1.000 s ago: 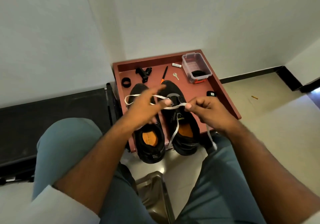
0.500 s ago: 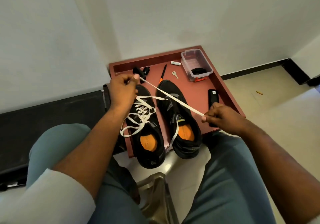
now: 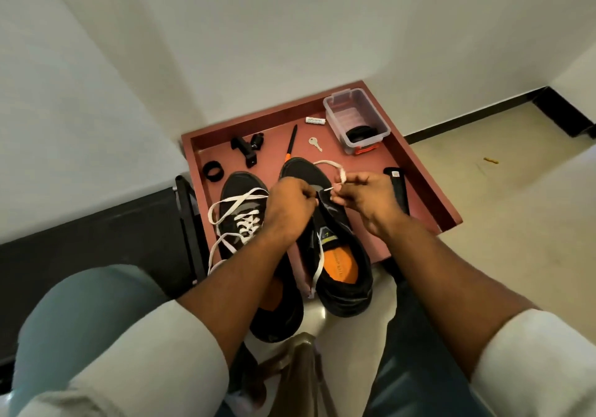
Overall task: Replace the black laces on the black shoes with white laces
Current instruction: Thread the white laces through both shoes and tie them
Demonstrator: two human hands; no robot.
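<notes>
A reddish-brown tray [image 3: 416, 171] occupies the frame's centre. Directly on it lie two black shoes [image 3: 342, 255], a clear plastic box [image 3: 356, 119] at upper right, a key [image 3: 315, 144], a pen [image 3: 290, 145], a black ring [image 3: 213, 171] and a black clip [image 3: 246, 150].

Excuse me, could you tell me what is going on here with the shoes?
A person is relacing black shoes on a red tray. The left shoe already carries a white lace, its ends loose. Both hands work at the right shoe: the right hand pinches the tip of a white lace near the front eyelets, and the left hand grips the shoe's upper beside it. That shoe is barely laced.
</notes>
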